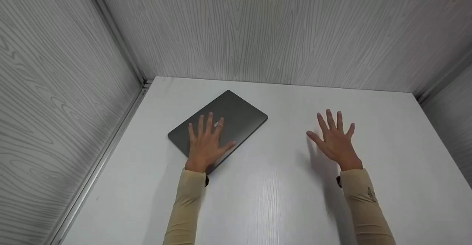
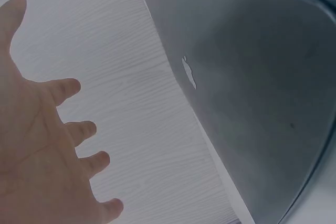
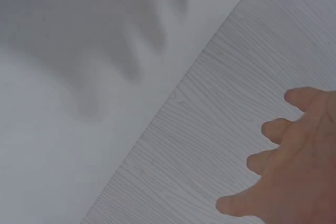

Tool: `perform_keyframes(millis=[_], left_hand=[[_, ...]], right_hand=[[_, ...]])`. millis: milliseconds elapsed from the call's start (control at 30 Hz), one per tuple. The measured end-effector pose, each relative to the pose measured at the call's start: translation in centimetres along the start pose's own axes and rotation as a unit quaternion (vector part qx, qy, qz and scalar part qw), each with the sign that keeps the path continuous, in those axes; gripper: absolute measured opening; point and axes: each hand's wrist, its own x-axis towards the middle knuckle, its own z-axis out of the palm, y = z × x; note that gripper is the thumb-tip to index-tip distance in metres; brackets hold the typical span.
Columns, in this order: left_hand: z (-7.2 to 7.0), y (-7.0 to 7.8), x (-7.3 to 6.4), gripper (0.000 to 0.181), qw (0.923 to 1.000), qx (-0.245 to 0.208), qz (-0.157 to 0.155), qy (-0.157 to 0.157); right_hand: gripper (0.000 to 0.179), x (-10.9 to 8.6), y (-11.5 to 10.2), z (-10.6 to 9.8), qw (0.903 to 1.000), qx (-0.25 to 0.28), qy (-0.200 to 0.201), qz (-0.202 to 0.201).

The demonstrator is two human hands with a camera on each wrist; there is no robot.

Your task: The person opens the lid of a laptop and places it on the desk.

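Note:
A closed dark grey laptop (image 1: 239, 116) lies at an angle on the white table (image 1: 280, 200), left of the middle. In the left wrist view its lid (image 2: 252, 77) shows a small shiny logo (image 2: 189, 73). My left hand (image 1: 204, 145) hovers above the laptop's near left part with fingers spread, hiding some of the lid in the head view. Off to the right, my right hand (image 1: 337, 143) is held over the bare tabletop, fingers spread and holding nothing. Its shadow falls on the white surface in the right wrist view.
Wood-grain panels stand around the table: a back wall (image 1: 273, 31), a left wall (image 1: 48, 90) and a right wall (image 1: 450, 127). A metal rail (image 1: 107, 153) runs along the left edge. Both forearms wear beige sleeves (image 1: 182, 212), with a dark band at each wrist.

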Motion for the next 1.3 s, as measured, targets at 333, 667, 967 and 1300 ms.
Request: perform_keyframes(millis=[333,667,967,1300], left_hand=[[-0.7,-0.5,-1.2,0.078,0.9995,-0.007,0.003,0.030],[-0.7,-0.9,-2.5,0.079,0.9989,0.020,-0.005,0.043],[-0.7,-1.8,-4.2,0.078,0.9992,0.012,-0.018,0.033],[-0.8,-2.4,-4.6,0.078,0.9990,0.013,-0.025,0.035]], right_hand=[[0.055,2.3,-1.0,0.9,0.9812,0.080,0.129,-0.120],[0.050,4.3,-3.2,1.7,0.9746,0.128,0.117,-0.142],[0.050,4.7,-5.1,3.3,0.9768,0.125,0.092,-0.147],[0.049,5.9,-6.3,3.9,0.9744,0.131,0.083,-0.163]])
